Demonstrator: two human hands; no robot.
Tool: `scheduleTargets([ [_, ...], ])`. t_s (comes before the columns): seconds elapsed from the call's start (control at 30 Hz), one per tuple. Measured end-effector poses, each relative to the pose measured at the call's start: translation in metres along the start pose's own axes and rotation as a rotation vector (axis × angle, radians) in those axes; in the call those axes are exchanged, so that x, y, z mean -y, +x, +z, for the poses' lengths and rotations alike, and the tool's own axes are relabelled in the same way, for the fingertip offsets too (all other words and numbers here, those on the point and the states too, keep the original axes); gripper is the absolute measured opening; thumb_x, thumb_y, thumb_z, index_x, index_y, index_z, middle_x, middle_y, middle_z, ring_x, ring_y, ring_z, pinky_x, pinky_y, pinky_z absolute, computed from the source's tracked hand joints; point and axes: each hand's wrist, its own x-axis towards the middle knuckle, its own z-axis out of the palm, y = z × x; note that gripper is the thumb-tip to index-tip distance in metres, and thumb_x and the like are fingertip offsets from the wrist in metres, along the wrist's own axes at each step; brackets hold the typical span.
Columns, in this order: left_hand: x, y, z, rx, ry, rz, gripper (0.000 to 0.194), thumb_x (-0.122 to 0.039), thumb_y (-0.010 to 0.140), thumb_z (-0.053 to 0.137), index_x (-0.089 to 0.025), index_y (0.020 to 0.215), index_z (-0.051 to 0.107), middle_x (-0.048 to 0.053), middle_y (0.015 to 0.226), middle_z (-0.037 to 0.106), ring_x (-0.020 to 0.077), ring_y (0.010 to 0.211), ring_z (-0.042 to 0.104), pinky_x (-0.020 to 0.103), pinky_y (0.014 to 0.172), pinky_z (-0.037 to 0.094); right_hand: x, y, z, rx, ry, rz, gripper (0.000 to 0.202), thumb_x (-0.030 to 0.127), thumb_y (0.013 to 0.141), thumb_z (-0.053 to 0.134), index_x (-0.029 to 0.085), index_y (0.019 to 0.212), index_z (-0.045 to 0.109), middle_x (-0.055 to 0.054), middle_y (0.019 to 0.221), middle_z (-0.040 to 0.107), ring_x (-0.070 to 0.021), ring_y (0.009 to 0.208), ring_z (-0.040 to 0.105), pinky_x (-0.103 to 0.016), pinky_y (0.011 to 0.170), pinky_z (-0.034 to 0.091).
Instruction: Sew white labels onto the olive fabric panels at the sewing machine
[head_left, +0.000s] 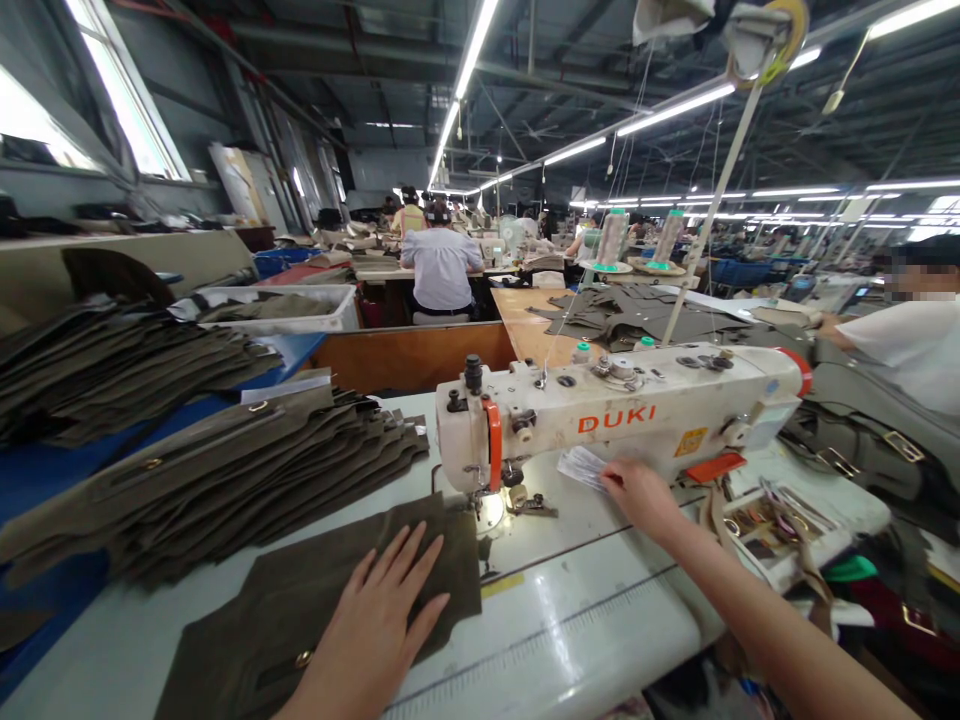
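Olive cloth piece (300,570) under left hand (382,610), palm down, fingers spread, gripping nothing; cloth's long axis runs eight to two o'clock, toward sewing machine (637,390). White slips (581,467) at ten o'clock from right hand (645,500), the nearer one, near end pinched in its fingertips.

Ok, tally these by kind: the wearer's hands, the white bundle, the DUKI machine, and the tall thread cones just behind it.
Hands, left hand and right hand: 2
White bundle: 1
DUKI machine: 1
Tall thread cones: 2
Total: 6
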Motion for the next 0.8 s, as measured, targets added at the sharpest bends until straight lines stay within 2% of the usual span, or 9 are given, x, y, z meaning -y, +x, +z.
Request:
scheduleTargets([
  [0.3, 0.001, -0.001, 0.002, -0.017, -0.031, -0.005, 0.053, -0.051, 0.092, 0.043, -0.024, 0.137, 0.052, 0.008, 0.142, 0.05, 0.0293, 0.127, 0.051, 0.046, 0.1, 0.042, 0.004, 0.004, -0.009, 0.057, -0.029, -0.02, 0.017, 0.015, 0.09, 0.053, 0.016, 0.091, 0.07, -0.008, 0.095, 0.07, -0.0189, 0.086, 0.065, -0.024, 0.074, 0.043],
  [0.63, 0.0, 0.002, -0.004, 0.055, 0.028, -0.012, 0.053, -0.05, 0.091, 0.043, -0.023, 0.136, 0.053, 0.007, 0.143, 0.049, 0.029, 0.128, 0.05, 0.046, 0.099, 0.044, 0.003, 0.014, -0.012, 0.102, -0.068, -0.01, 0.018, 0.015, 0.088, 0.053, 0.016, 0.085, 0.071, -0.008, 0.089, 0.071, -0.0199, 0.083, 0.065, -0.025, 0.071, 0.043],
  [0.8, 0.0, 0.002, -0.003, 0.048, 0.026, -0.009, 0.054, -0.05, 0.091, 0.042, -0.022, 0.135, 0.054, 0.008, 0.142, 0.05, 0.0298, 0.127, 0.051, 0.046, 0.097, 0.045, 0.003, 0.014, -0.011, 0.099, -0.086, -0.007, 0.022, 0.015, 0.089, 0.049, 0.018, 0.084, 0.071, -0.007, 0.091, 0.071, -0.0185, 0.081, 0.064, -0.024, 0.07, 0.042],
])
